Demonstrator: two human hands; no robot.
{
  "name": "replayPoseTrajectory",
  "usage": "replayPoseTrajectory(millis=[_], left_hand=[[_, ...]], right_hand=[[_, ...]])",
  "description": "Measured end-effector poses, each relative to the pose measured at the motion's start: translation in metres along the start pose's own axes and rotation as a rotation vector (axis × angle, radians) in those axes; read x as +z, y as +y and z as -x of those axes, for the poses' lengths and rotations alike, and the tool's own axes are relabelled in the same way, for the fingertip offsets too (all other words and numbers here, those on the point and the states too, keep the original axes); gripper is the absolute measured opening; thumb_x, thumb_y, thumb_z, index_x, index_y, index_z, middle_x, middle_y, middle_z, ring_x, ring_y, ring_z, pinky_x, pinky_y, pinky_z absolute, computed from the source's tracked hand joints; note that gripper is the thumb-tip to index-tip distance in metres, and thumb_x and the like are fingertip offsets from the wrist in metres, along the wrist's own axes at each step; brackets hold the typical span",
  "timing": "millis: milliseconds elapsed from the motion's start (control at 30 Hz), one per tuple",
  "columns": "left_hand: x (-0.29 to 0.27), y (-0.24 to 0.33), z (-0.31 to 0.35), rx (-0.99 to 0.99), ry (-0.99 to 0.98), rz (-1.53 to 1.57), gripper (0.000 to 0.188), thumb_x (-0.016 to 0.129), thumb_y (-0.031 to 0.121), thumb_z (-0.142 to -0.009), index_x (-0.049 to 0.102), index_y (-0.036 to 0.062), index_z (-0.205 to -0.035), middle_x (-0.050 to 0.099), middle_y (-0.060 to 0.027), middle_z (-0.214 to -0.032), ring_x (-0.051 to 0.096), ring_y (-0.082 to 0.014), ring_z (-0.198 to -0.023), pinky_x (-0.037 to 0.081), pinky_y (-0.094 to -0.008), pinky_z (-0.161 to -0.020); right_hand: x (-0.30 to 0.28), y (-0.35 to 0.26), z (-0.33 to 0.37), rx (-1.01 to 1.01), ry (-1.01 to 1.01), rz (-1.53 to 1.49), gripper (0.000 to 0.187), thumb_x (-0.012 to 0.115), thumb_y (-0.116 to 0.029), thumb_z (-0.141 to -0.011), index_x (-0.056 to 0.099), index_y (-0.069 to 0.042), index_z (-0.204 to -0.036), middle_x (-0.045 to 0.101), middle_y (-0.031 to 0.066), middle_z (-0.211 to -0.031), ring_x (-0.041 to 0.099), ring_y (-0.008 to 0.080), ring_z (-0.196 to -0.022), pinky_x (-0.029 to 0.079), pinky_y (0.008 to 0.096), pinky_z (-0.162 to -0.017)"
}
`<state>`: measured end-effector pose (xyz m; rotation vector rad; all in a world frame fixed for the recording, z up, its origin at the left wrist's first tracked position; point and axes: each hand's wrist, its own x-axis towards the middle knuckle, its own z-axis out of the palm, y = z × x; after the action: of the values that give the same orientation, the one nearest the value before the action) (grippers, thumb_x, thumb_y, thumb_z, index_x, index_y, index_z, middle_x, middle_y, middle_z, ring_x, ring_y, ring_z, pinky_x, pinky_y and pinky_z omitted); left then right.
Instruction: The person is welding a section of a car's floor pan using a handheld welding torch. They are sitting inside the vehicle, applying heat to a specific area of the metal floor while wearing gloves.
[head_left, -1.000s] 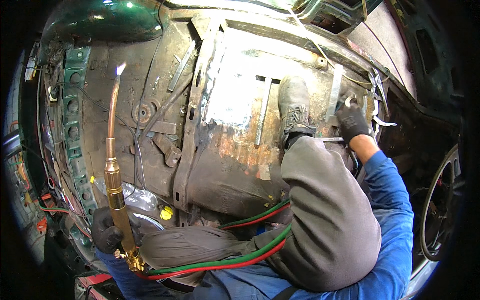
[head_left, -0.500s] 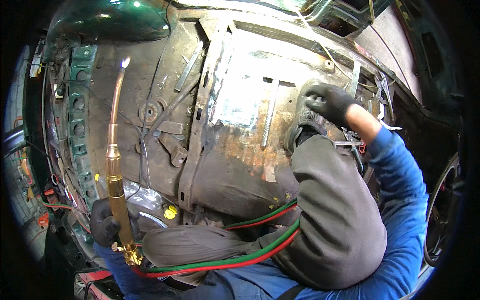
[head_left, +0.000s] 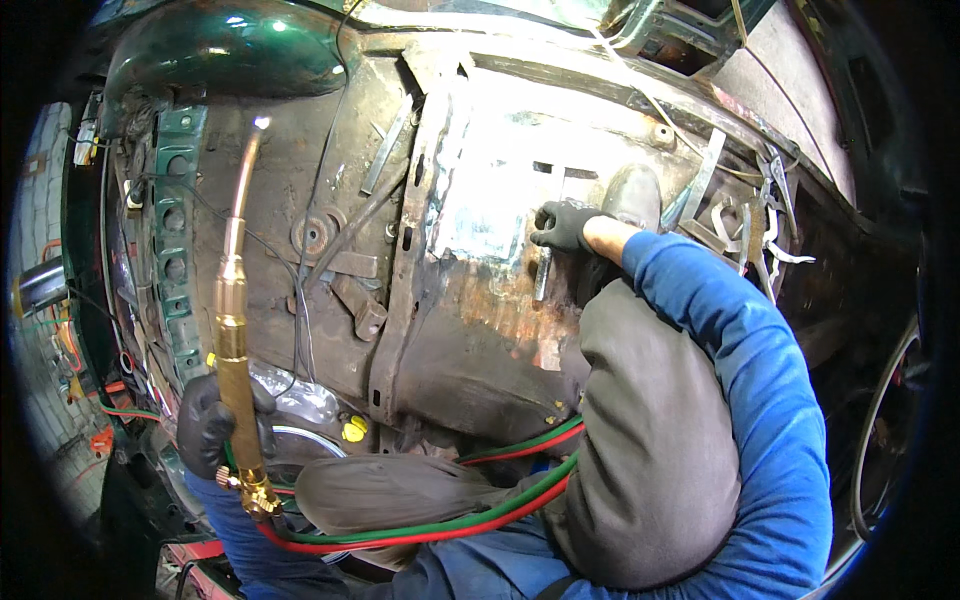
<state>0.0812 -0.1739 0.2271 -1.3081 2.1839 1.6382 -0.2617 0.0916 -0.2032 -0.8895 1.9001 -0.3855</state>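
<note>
My left hand [head_left: 205,425], in a black glove, is wrapped round the brass handle of a gas torch [head_left: 232,345]. The torch stands nearly upright in view, its copper neck ending in a bright glowing tip. Green and red hoses [head_left: 420,535] run from its valves across my lap. My gloved right hand [head_left: 562,226] is over a narrow metal strip [head_left: 541,278] lying on the car's floor pan, the fingers curled onto its middle. The strip's ends show above and below the hand. Beside it, a bare shiny patch [head_left: 485,215] is washed out by glare.
My shoe [head_left: 634,195] rests on the panel right of my hand. Locking pliers [head_left: 775,215] and a flat bar [head_left: 706,175] lie farther right. A raised rib [head_left: 400,290] crosses the floor. A clear plastic bottle [head_left: 300,398] lies near my left hand; a dark cable [head_left: 312,190] hangs across.
My right hand has moved left from my shoe to the metal strip. The left hand still holds the torch, and the flame at its tip looks smaller. The view has shifted slightly.
</note>
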Motion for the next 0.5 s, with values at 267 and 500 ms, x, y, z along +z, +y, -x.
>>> replayPoseTrajectory(millis=[267,500], left_hand=[[-0.019,-0.001,-0.044,0.057,0.231,0.546,0.046,0.052,0.042,-0.111,0.060,-0.0025,-0.117,0.058,-0.0016,-0.065,0.045,-0.0089,-0.044,0.032,-0.0270,-0.037],[-0.069,-0.010,-0.087,0.191,-0.144,1.018,0.052,0.055,0.031,-0.106,0.040,-0.0010,-0.144,0.058,-0.0074,-0.091,0.052,-0.0129,-0.051,0.045,-0.0294,-0.041]], right_hand=[[-0.111,-0.035,0.047,-0.010,0.098,-0.071,0.070,0.064,-0.054,-0.096,0.061,-0.004,-0.146,0.071,0.0233,-0.132,0.070,0.0370,-0.119,0.053,0.0432,-0.106],[-0.189,-0.161,0.158,-0.454,0.117,-0.294,0.061,0.060,-0.049,-0.105,0.063,-0.001,-0.143,0.074,0.0129,-0.120,0.068,0.0165,-0.101,0.055,0.0332,-0.092]])
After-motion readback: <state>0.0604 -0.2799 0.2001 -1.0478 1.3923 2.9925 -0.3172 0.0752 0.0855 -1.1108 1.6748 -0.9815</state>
